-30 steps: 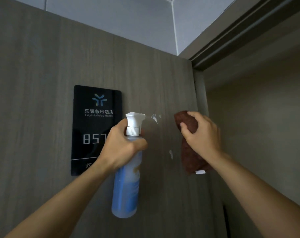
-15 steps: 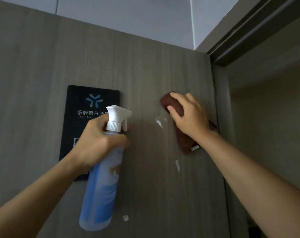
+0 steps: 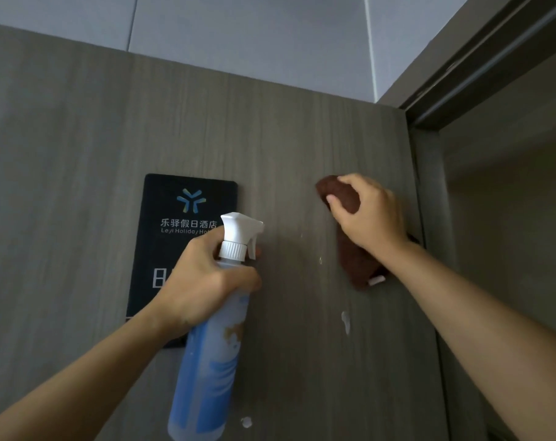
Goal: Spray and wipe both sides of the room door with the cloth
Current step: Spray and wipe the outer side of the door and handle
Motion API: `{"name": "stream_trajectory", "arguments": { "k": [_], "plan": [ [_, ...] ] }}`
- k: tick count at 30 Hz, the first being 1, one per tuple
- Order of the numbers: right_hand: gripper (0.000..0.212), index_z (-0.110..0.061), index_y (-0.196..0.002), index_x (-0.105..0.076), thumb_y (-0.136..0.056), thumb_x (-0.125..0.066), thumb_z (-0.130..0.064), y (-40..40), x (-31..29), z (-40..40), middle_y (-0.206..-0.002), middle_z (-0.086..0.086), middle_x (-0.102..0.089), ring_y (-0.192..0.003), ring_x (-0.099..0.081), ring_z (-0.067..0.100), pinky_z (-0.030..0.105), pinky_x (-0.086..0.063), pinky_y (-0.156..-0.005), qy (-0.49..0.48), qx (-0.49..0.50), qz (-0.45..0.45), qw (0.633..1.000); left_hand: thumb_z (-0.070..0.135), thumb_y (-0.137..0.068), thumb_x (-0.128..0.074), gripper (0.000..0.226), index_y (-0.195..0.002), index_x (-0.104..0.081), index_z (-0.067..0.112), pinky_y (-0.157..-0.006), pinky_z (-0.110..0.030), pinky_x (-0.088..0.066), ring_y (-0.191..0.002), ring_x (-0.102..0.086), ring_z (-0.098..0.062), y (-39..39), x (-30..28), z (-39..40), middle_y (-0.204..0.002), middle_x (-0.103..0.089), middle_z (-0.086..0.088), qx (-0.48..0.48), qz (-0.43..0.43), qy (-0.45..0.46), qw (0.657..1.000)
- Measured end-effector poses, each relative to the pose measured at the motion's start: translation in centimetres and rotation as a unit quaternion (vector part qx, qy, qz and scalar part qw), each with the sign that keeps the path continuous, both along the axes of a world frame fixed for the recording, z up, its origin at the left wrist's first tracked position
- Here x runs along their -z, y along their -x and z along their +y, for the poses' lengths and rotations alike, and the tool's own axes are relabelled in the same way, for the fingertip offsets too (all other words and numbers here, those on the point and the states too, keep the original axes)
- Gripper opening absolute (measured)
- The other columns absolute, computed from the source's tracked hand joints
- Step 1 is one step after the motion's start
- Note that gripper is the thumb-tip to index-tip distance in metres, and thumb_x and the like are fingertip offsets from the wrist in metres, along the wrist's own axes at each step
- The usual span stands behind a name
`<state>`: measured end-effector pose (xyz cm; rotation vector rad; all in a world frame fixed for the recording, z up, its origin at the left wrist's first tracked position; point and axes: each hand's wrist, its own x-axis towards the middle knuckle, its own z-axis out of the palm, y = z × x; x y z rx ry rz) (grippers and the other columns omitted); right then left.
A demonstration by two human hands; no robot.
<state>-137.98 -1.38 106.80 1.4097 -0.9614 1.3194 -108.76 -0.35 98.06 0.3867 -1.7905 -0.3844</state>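
1. Up high, the right hand point(image 3: 373, 218) is pressing a dark brown cloth point(image 3: 354, 259) flat against the grey wood-grain door point(image 3: 286, 154), fingers curling over the cloth's top fold, close to the door's right edge.
2. The left hand point(image 3: 206, 278) is gripping the neck of a blue spray bottle point(image 3: 206, 377), fingers wrapping round it below the white trigger head point(image 3: 241, 230), nozzle pointing at the door.
3. White foam blobs point(image 3: 345, 321) are clinging to the door below the cloth.
4. A black hotel sign point(image 3: 181, 233) is sitting on the door behind the bottle.
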Motion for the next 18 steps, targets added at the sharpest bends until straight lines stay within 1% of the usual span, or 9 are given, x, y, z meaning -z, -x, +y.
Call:
{"name": "stream_trajectory", "arguments": {
  "k": [2,4,6,7,8,11,13,15,18],
  "plan": [
    [0.043,-0.027,-0.123,-0.068,-0.09,-0.061,-0.053,-0.7,3.2,0.3,-0.106,0.0,-0.069,-0.092,-0.069,0.028,0.041,-0.058,-0.075,-0.01,0.001,0.079,0.997,0.016,-0.06,-0.078,0.034,-0.092,-0.069,0.007,-0.057,-0.035,-0.048,-0.062,-0.057,-0.018,0.1,0.0,-0.1,-0.069,-0.061,-0.007,-0.012,0.002,0.002,1.0],
    [0.044,-0.021,-0.125,-0.071,-0.091,-0.066,-0.048,-0.5,6.7,0.8,-0.094,0.0,-0.066,-0.081,-0.067,0.025,0.036,-0.055,-0.067,-0.018,0.025,0.215,0.976,0.017,-0.06,-0.078,0.033,-0.091,-0.069,0.008,-0.058,-0.036,-0.049,-0.062,-0.057,-0.018,0.1,0.0,0.1,-0.069,-0.061,-0.012,-0.015,0.002,0.005,1.0],
    [0.045,-0.017,-0.125,-0.072,-0.091,-0.068,-0.047,0.9,6.8,1.2,-0.086,0.001,-0.062,-0.074,-0.063,0.025,0.035,-0.051,-0.061,-0.02,0.051,0.295,0.954,0.017,-0.06,-0.078,0.031,-0.09,-0.07,0.01,-0.059,-0.038,-0.05,-0.062,-0.059,-0.019,0.1,0.0,0.1,-0.071,-0.062,-0.017,-0.016,0.0,0.007,1.0],
    [0.045,-0.018,-0.125,-0.072,-0.092,-0.066,-0.049,1.4,5.9,1.3,-0.086,0.002,-0.062,-0.074,-0.062,0.025,0.035,-0.05,-0.06,-0.024,0.065,0.292,0.954,0.017,-0.06,-0.078,0.031,-0.09,-0.069,0.01,-0.059,-0.038,-0.05,-0.062,-0.059,-0.019,0.1,0.1,0.1,-0.071,-0.062,-0.017,-0.019,0.0,0.008,1.0],
    [0.047,-0.021,-0.126,-0.071,-0.092,-0.062,-0.052,1.5,4.8,1.3,-0.087,0.002,-0.062,-0.076,-0.064,0.027,0.035,-0.051,-0.061,-0.025,0.071,0.26,0.963,0.018,-0.06,-0.078,0.032,-0.09,-0.069,0.009,-0.059,-0.039,-0.05,-0.061,-0.058,-0.019,0.1,0.1,0.1,-0.072,-0.062,-0.017,-0.023,-0.001,0.009,1.0],
    [0.046,-0.029,-0.128,-0.065,-0.092,-0.057,-0.057,0.9,1.0,1.1,-0.101,0.002,-0.066,-0.089,-0.068,0.031,0.04,-0.056,-0.069,-0.021,0.058,0.079,0.995,0.018,-0.059,-0.078,0.035,-0.092,-0.069,0.009,-0.061,-0.042,-0.051,-0.064,-0.06,-0.022,0.3,0.3,0.2,-0.078,-0.064,-0.021,-0.029,0.003,0.007,1.0],
    [0.044,-0.029,-0.128,-0.064,-0.092,-0.06,-0.054,-0.4,0.6,0.8,-0.107,0.004,-0.067,-0.092,-0.068,0.033,0.043,-0.057,-0.073,-0.013,0.048,0.02,0.999,0.019,-0.059,-0.079,0.038,-0.095,-0.071,0.01,-0.062,-0.043,-0.053,-0.067,-0.062,-0.023,0.4,0.4,0.3,-0.082,-0.066,-0.022,-0.032,0.008,0.007,0.999],
    [0.044,-0.027,-0.129,-0.066,-0.092,-0.062,-0.051,-1.6,2.8,0.7,-0.104,0.004,-0.066,-0.091,-0.067,0.033,0.043,-0.057,-0.072,-0.007,0.039,0.048,0.998,0.019,-0.059,-0.079,0.039,-0.096,-0.071,0.01,-0.062,-0.047,-0.055,-0.068,-0.063,-0.024,0.5,0.4,0.4,-0.083,-0.067,-0.022,-0.039,0.015,0.006,0.999],
    [0.047,-0.021,-0.129,-0.07,-0.091,-0.066,-0.047,-1.5,8.4,0.9,-0.091,0.003,-0.063,-0.08,-0.064,0.029,0.039,-0.054,-0.063,-0.011,0.043,0.203,0.978,0.02,-0.059,-0.078,0.038,-0.094,-0.069,0.007,-0.062,-0.056,-0.054,-0.066,-0.06,-0.024,0.6,0.5,0.5,-0.082,-0.065,-0.024,-0.053,0.02,0.011,0.998]
  ]
}}
